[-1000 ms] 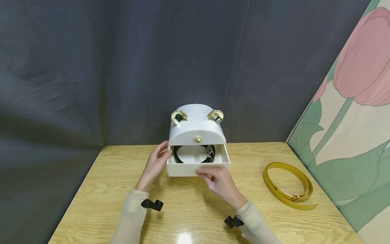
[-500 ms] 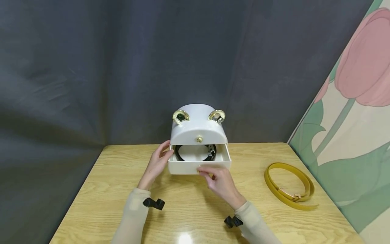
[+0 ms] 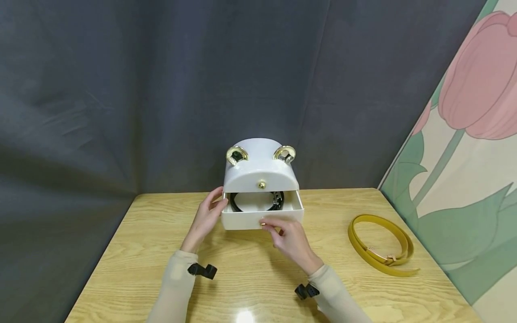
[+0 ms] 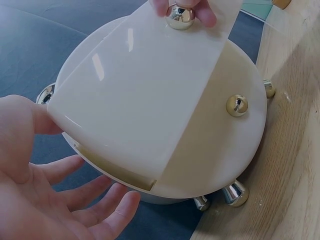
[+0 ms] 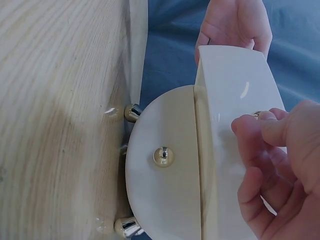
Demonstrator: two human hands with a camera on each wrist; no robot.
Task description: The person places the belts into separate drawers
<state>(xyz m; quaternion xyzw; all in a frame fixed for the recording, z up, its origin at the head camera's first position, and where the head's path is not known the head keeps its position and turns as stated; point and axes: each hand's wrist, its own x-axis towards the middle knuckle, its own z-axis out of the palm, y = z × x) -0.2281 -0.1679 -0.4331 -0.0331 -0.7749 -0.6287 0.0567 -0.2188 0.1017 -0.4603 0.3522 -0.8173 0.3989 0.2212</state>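
A white round-fronted box [image 3: 258,157] with gold trim stands at the back of the table. Its middle drawer [image 3: 242,220] is pulled partly out, and a coiled black belt [image 3: 278,200] lies inside. My right hand [image 3: 292,242] pinches the drawer's gold knob [image 4: 180,18] between thumb and fingertips. At the box's left side is my left hand [image 3: 203,222]. In the left wrist view its thumb touches the drawer's corner, while the other fingers lie loosely spread along the box's edge.
A coiled mustard-yellow belt [image 3: 369,218] lies on the right of the wooden table [image 3: 145,260]. Dark grey fabric [image 3: 181,89] hangs behind, and a tulip-patterned panel [image 3: 464,202] stands at the right. The box's lower gold knob [image 5: 163,156] and feet [image 5: 129,227] show in the right wrist view.
The drawer has slid a little way back into the box, with my right hand moving along on its knob. My left hand has stayed at the box's side.
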